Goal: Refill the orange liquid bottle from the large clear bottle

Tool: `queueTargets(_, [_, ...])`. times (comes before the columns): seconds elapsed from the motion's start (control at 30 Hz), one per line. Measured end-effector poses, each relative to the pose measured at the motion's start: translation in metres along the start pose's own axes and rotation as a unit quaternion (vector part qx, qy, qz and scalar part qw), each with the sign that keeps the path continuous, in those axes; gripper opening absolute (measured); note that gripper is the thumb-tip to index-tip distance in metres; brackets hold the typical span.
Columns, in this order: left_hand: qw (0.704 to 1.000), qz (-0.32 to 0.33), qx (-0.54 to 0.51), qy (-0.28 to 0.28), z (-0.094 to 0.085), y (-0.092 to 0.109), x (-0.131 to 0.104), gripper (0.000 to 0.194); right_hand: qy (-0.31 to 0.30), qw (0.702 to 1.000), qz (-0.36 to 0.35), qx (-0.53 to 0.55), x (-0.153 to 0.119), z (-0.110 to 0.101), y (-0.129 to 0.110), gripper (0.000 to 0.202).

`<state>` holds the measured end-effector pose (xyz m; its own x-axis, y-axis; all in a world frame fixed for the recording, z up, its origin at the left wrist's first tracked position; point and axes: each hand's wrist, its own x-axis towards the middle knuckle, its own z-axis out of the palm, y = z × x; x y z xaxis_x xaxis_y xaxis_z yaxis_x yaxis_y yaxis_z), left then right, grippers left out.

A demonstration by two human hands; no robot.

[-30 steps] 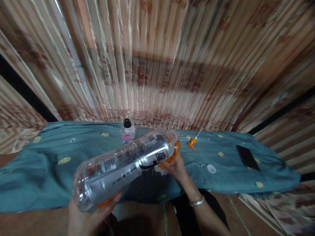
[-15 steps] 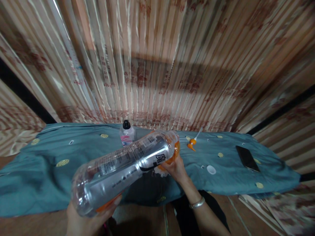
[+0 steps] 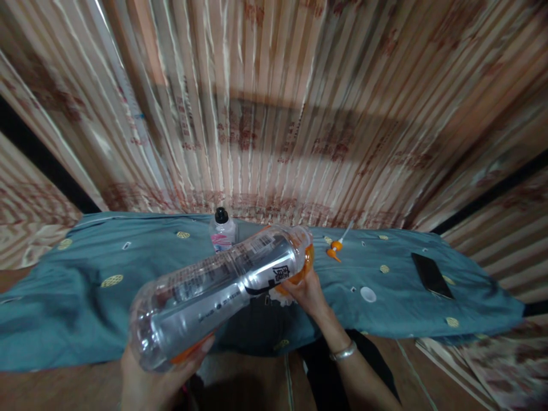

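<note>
A large clear bottle with a silver label [image 3: 222,291] lies tilted across the view, its base low at the left and its neck raised to the right. My left hand [image 3: 165,371] is wrapped under the base end. Beyond the neck, my right hand [image 3: 306,294] closes round an orange, see-through bottle [image 3: 307,264], mostly hidden behind the clear one. The two bottle necks overlap, and whether they touch is hidden. Behind them stands a small bottle with a black cap [image 3: 222,228].
An orange pump head with a tube [image 3: 335,249], a white round disc [image 3: 367,294] and a black phone [image 3: 432,276] lie on the teal cloth [image 3: 398,308] to the right. A pleated curtain [image 3: 274,114] hangs behind.
The clear bottle's base end and my left hand have shifted slightly right and up. My right hand stays nearly in place.
</note>
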<state>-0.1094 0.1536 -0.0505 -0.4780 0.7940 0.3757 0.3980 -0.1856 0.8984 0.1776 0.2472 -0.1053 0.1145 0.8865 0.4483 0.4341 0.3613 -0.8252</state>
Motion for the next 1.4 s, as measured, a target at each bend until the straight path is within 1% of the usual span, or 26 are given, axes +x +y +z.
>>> queueTargets(0.1, [0.999, -0.027, -0.024, -0.013, 0.002, 0.008, -0.001, 0.064, 0.0, 1.0, -0.002, 0.003, 0.0, 0.0, 0.0, 0.063])
queueTargets(0.2, [0.998, -0.036, -0.035, -0.027, 0.004, 0.011, -0.003, 0.067, 0.001, 1.0, -0.004, 0.006, 0.0, 0.0, 0.0, 0.065])
queueTargets(0.3, [0.998, -0.039, -0.036, -0.02, 0.004, 0.014, -0.003, 0.069, -0.002, 1.0, -0.008, -0.006, 0.0, -0.001, 0.001, 0.062])
queueTargets(0.37, [0.998, -0.045, -0.036, -0.015, 0.004, 0.018, -0.003, 0.066, -0.005, 1.0, -0.009, -0.013, 0.0, -0.002, 0.003, 0.059])
queueTargets(0.47, [0.997, -0.052, -0.052, -0.011, 0.004, 0.027, -0.002, 0.062, -0.008, 1.0, 0.004, -0.012, -0.001, -0.002, 0.005, 0.062])
queueTargets(0.6, [0.998, -0.047, -0.049, -0.004, 0.005, 0.036, 0.0, 0.064, -0.006, 1.0, 0.006, -0.003, -0.001, -0.001, 0.008, 0.06])
queueTargets(0.8, [0.999, -0.026, -0.036, 0.0, 0.006, 0.046, 0.004, 0.058, -0.007, 1.0, -0.001, 0.0, -0.001, -0.002, 0.006, 0.064])
queueTargets(0.9, [0.999, -0.026, -0.043, 0.002, 0.006, 0.05, 0.005, 0.065, -0.004, 1.0, 0.007, -0.007, -0.001, -0.002, 0.006, 0.064])
queueTargets(0.97, [0.998, -0.034, -0.048, 0.002, 0.006, 0.05, 0.005, 0.068, -0.003, 1.0, 0.013, -0.009, -0.001, -0.002, 0.006, 0.067])
queueTargets(1.03, [0.998, -0.035, -0.047, 0.003, 0.007, 0.05, 0.004, 0.066, -0.002, 1.0, 0.012, -0.005, -0.001, -0.001, 0.007, 0.068])
queueTargets(1.13, [0.999, -0.029, -0.046, 0.002, 0.007, 0.05, 0.004, 0.064, 0.001, 1.0, 0.002, 0.001, -0.001, -0.001, 0.006, 0.063])
queueTargets(1.23, [0.997, -0.041, -0.061, -0.004, 0.006, 0.048, 0.004, 0.069, 0.001, 1.0, -0.007, 0.001, 0.0, -0.001, 0.004, 0.062])
queueTargets(1.3, [0.998, -0.033, -0.058, -0.006, 0.005, 0.043, 0.004, 0.072, 0.0, 1.0, -0.011, 0.001, 0.001, -0.001, 0.002, 0.064])
queueTargets(1.4, [0.999, 0.006, -0.035, -0.025, 0.004, 0.029, 0.004, 0.074, 0.0, 1.0, -0.015, -0.006, 0.002, -0.002, 0.001, 0.066])
